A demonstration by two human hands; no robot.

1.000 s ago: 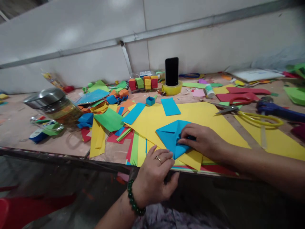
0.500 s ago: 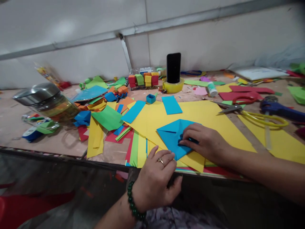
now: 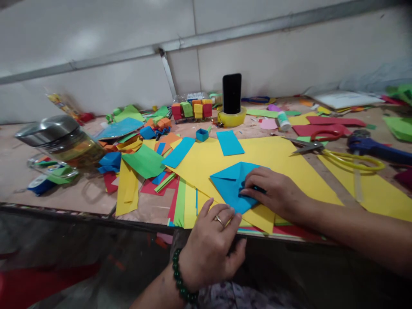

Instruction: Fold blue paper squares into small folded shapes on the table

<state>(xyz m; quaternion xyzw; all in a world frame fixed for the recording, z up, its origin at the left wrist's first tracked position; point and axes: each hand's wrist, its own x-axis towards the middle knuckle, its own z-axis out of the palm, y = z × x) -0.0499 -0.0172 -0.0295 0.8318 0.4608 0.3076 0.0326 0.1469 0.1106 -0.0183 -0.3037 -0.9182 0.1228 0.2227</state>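
Observation:
A folded blue paper (image 3: 227, 184) lies on the yellow sheets (image 3: 277, 150) near the table's front edge. My right hand (image 3: 273, 189) rests over its right part, fingers closed together; whatever is between the fingertips is hidden. Below the paper, at the table edge, is my left hand (image 3: 215, 236), with a ring and a green bead bracelet. Its fingers are bent but apart, and nothing shows in it. The fingertips come close to the paper's lower corner. Two blue strips, one to the left (image 3: 179, 152) and one above (image 3: 230, 143), lie flat on the yellow.
Scissors with yellow handles (image 3: 354, 159), a blue-handled tool (image 3: 380, 148) and a glue bottle (image 3: 283, 121) lie right. Behind stand a phone (image 3: 231, 92) on a tape roll (image 3: 232, 117) and small paper boxes (image 3: 192, 110). A jar (image 3: 61, 141) leans left among paper scraps.
The view has shifted slightly. My left hand's fingertips are a little nearer the blue paper's lower corner. My right hand has hardly moved.

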